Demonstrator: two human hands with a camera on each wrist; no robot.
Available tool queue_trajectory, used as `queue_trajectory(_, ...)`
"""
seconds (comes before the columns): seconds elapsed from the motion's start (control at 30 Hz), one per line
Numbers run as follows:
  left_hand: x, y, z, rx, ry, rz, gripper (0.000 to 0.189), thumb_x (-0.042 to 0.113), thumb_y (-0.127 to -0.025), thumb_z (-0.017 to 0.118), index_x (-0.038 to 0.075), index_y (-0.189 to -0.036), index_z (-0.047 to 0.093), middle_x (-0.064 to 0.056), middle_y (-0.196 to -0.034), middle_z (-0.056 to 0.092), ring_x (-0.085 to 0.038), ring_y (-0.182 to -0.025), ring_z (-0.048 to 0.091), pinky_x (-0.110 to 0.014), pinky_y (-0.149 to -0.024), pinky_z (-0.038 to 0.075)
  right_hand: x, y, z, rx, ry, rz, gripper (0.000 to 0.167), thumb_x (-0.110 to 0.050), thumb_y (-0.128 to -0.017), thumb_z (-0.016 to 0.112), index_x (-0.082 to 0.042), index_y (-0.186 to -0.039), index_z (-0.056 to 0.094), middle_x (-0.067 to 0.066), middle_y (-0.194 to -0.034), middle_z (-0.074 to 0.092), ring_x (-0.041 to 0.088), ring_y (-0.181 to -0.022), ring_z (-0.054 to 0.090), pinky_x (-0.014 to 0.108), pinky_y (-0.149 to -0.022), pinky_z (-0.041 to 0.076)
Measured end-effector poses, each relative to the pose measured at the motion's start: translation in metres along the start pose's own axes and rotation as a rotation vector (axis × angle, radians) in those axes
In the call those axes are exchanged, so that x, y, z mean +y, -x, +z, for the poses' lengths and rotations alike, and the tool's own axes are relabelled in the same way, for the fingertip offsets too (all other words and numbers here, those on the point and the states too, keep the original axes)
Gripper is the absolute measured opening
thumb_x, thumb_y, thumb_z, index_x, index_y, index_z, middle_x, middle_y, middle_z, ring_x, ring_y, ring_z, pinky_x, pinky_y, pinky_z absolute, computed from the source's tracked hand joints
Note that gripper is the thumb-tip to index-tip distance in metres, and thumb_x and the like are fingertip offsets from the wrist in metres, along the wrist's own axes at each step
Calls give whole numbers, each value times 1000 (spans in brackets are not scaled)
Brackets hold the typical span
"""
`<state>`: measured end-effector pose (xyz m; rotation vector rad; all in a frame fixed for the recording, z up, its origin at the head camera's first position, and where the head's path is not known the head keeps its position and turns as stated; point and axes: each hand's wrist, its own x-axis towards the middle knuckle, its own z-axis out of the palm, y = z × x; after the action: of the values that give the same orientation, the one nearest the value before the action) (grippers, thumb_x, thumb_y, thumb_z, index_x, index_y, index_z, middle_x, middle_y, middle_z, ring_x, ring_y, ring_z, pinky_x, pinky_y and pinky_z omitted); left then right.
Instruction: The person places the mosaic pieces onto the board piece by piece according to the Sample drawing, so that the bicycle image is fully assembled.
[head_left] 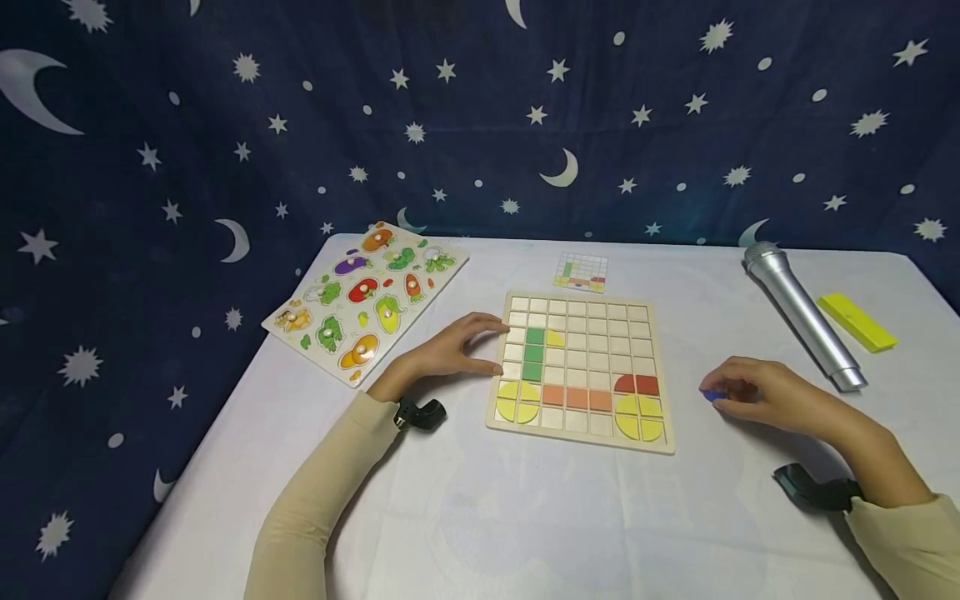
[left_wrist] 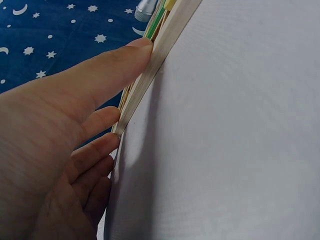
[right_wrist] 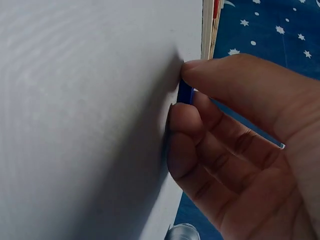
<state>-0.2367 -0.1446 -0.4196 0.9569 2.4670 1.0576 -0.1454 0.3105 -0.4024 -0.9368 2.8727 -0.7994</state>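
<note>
At the table's middle lies a square wooden grid board (head_left: pixel 577 436). Set in it are green squares (head_left: pixel 533 353), orange squares (head_left: pixel 577 398), a red pair (head_left: pixel 647 385) and yellow pieces forming circles (head_left: pixel 639 417) in both near corners. My left hand (head_left: pixel 453 346) rests at its left side, thumb and fingertips touching the wooden edge (left_wrist: pixel 162 55), fingers fairly straight. To the right of the board, my right hand (head_left: pixel 772 392) pinches a small blue piece (head_left: pixel 713 396) between thumb and fingers, low over the white cloth. Fingers hide most of that piece (right_wrist: pixel 185 93).
Behind the board lies a small pattern card (head_left: pixel 581 272) with a coloured grid. A vegetable peg puzzle (head_left: pixel 367 304) is at the back left. A silver microphone (head_left: pixel 806 317) and a yellow block (head_left: pixel 857 322) lie back right. A starry dark-blue curtain (head_left: pixel 480 108) hangs behind the table.
</note>
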Motion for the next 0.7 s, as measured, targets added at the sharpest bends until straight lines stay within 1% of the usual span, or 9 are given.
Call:
queue_trajectory(0.17, 0, 0, 0, 2, -3, 3, 69, 19, -81, 81, 7, -141, 50, -15, -146, 41, -30, -140, 33, -45, -117, 23, -4, -3, -1, -14, -28, 13, 29, 1, -73, 81, -7, -98, 70, -11, -86, 62, -3, -70, 48, 19, -59, 47)
queue_trajectory(0.4, 1, -1, 1, -4, -2, -3, 68, 20, -81, 81, 7, -141, 51, -14, -146, 40, -29, -140, 32, -44, -118, 23, -13, -4, -3, -19, -61, -47, 29, 3, -73, 81, -9, -98, 70, -11, -87, 62, -1, -69, 48, 19, -57, 45)
queue_trajectory(0.57, 0, -1, 1, -1, -4, 3, 68, 20, -81, 80, 6, -141, 50, -15, -146, 41, -30, -140, 33, -44, -118, 23, -22, -8, -4, -44, -66, -63, 29, 0, -75, 81, -11, -99, 71, -10, -89, 63, -1, -71, 49, 19, -59, 46)
queue_trajectory(0.7, 1, -1, 1, -3, -3, -4, 68, 19, -81, 81, 6, -141, 50, -15, -146, 40, -29, -140, 33, -44, -118, 23, -32, -14, -2, -69, -84, -112, 29, 0, -75, 80, -12, -100, 71, -10, -90, 63, -1, -72, 50, 19, -60, 47)
